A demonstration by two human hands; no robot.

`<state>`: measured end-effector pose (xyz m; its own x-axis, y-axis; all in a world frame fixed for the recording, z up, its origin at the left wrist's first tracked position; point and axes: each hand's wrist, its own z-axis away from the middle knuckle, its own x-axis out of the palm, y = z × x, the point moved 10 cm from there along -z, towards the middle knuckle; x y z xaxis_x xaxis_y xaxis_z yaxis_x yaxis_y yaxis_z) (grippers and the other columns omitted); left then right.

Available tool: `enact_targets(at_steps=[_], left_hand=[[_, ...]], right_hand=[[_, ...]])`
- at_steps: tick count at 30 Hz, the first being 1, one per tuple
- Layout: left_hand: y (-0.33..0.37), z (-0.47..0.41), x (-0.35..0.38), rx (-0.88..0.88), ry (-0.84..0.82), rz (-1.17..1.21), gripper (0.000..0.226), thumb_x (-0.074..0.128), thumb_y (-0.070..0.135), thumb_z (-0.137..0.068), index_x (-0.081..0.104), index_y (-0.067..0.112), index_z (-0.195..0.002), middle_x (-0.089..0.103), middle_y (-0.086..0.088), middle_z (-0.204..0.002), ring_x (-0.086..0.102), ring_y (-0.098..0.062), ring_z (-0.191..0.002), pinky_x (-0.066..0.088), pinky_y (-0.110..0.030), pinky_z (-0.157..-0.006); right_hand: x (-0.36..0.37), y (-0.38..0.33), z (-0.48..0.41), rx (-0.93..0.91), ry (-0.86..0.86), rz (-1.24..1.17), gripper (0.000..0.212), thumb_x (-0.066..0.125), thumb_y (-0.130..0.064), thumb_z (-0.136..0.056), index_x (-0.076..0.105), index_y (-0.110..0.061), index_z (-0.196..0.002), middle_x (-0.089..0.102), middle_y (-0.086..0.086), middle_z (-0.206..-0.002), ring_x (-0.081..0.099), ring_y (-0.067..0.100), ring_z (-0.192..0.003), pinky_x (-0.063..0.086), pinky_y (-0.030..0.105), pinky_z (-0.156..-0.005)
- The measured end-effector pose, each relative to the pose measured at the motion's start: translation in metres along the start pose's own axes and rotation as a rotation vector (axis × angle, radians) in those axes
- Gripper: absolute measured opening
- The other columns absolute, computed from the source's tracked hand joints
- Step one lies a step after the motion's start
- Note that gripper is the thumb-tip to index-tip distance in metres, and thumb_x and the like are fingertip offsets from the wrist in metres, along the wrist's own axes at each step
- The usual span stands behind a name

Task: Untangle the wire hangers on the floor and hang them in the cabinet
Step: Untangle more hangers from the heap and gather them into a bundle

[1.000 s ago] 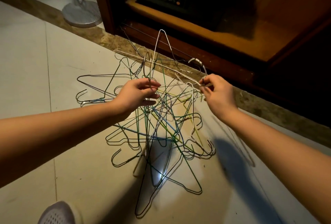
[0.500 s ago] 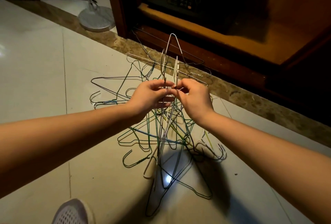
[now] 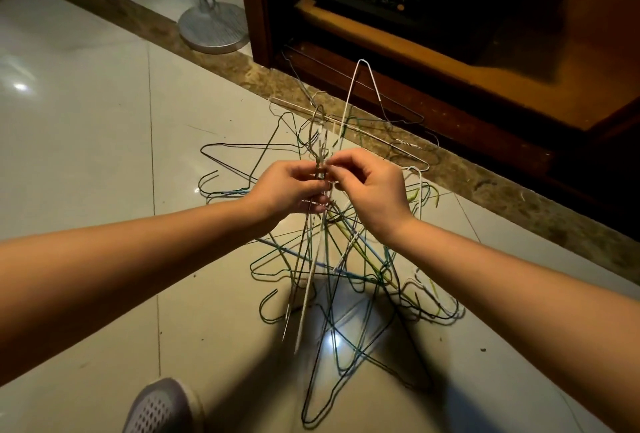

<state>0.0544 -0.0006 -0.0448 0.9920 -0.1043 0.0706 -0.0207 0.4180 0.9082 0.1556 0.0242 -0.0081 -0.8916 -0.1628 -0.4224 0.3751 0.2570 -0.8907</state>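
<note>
Both my left hand [image 3: 289, 188] and right hand [image 3: 375, 192] are pinching raised strands of the tangled multicoloured wire hangers [image 3: 346, 270] heaped on the pale tiled floor [image 3: 86, 162], presumably steadying them to free one.

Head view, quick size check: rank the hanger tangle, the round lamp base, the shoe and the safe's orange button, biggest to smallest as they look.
1. hanger tangle
2. lamp base and shoe: about alike; the shoe is nearer and cut off by the frame, so I won't rank them.
3. orange button, by far the smallest.
</note>
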Motion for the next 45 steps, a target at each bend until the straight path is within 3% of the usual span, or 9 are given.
enact_targets(at_steps=[5,8,11,17,22,26,29,35,45], left_hand=[[-0.008,-0.004,-0.026,0.008,0.108,-0.065,0.018,0.051,0.000,-0.090,0.061,0.004,-0.104,0.062,-0.005,-0.086,0.058,-0.010,-0.072,0.052,-0.019,-0.059],[-0.007,-0.007,-0.042,0.024,0.164,-0.132,0.017,0.053,0.006,-0.091,0.065,0.014,-0.100,0.066,-0.001,-0.093,0.061,-0.011,-0.086,0.049,-0.026,-0.074],[-0.008,-0.005,-0.055,0.016,0.172,-0.111,0.017,0.052,0.007,-0.092,0.065,0.018,-0.091,0.064,0.001,-0.088,0.062,-0.013,-0.081,0.053,-0.028,-0.073],[-0.005,-0.005,-0.075,0.049,0.159,-0.073,0.019,0.050,0.001,-0.091,0.063,0.014,-0.090,0.058,-0.003,-0.077,0.055,-0.012,-0.069,0.050,-0.013,-0.059],[-0.004,-0.005,-0.092,0.036,0.164,-0.095,0.022,0.047,0.004,-0.093,0.063,0.019,-0.089,0.059,-0.006,-0.084,0.053,-0.014,-0.075,0.046,-0.020,-0.067],[-0.001,-0.004,-0.102,0.047,0.166,-0.023,0.023,0.044,0.007,-0.095,0.064,0.017,-0.091,0.060,-0.003,-0.086,0.060,-0.012,-0.073,0.053,-0.023,-0.068],[0.000,-0.004,-0.106,0.060,0.158,0.029,0.024,0.042,0.008,-0.096,0.064,0.016,-0.093,0.059,-0.003,-0.090,0.062,-0.011,-0.073,0.055,-0.024,-0.070],[-0.003,-0.004,-0.113,0.061,0.174,0.004,0.026,0.042,0.010,-0.097,0.065,0.021,-0.095,0.063,-0.003,-0.092,0.057,-0.011,-0.079,0.051,-0.027,-0.076],[0.006,-0.008,-0.119,0.113,0.277,-0.046,0.023,0.044,0.016,-0.097,0.064,0.026,-0.096,0.055,0.001,-0.079,0.048,-0.008,-0.066,0.039,-0.020,-0.055]], right_hand=[[0.025,-0.009,-0.010,-0.067,-0.054,0.043,0.013,0.059,-0.010,-0.088,0.068,-0.010,-0.096,0.063,-0.005,-0.086,0.062,0.013,-0.083,0.052,0.026,-0.077],[0.028,-0.005,-0.016,-0.115,-0.036,0.140,0.016,0.055,-0.013,-0.089,0.066,-0.011,-0.101,0.062,-0.005,-0.093,0.058,0.009,-0.087,0.047,0.019,-0.077],[0.026,0.033,-0.023,0.021,-0.050,0.291,0.019,0.053,-0.014,-0.092,0.064,-0.013,-0.107,0.063,-0.001,-0.102,0.055,0.010,-0.092,0.043,0.021,-0.079],[0.027,0.119,-0.022,0.295,-0.223,0.621,0.032,0.050,-0.028,-0.094,0.054,-0.018,-0.124,0.057,0.003,-0.121,0.054,0.020,-0.109,0.042,0.032,-0.092],[0.028,0.165,-0.017,0.462,-0.335,0.827,0.054,0.052,-0.035,-0.092,0.038,-0.014,-0.139,0.045,0.011,-0.138,0.040,0.031,-0.126,0.035,0.038,-0.104],[0.037,0.179,-0.015,0.522,-0.373,0.851,0.052,0.057,-0.033,-0.089,0.041,-0.012,-0.134,0.049,0.013,-0.132,0.044,0.032,-0.121,0.039,0.038,-0.098],[0.037,0.180,-0.018,0.506,-0.333,0.922,0.039,0.053,-0.013,-0.089,0.044,-0.012,-0.127,0.056,0.015,-0.121,0.052,0.034,-0.112,0.045,0.038,-0.089],[0.029,0.184,-0.020,0.492,-0.249,0.882,0.028,0.040,-0.001,-0.088,0.051,-0.009,-0.112,0.063,0.019,-0.103,0.058,0.036,-0.092,0.047,0.035,-0.073],[0.004,0.163,-0.023,0.568,-0.006,0.520,0.023,0.043,-0.017,-0.097,0.060,-0.010,-0.111,0.063,0.013,-0.109,0.051,0.024,-0.088,0.033,0.026,-0.070]])
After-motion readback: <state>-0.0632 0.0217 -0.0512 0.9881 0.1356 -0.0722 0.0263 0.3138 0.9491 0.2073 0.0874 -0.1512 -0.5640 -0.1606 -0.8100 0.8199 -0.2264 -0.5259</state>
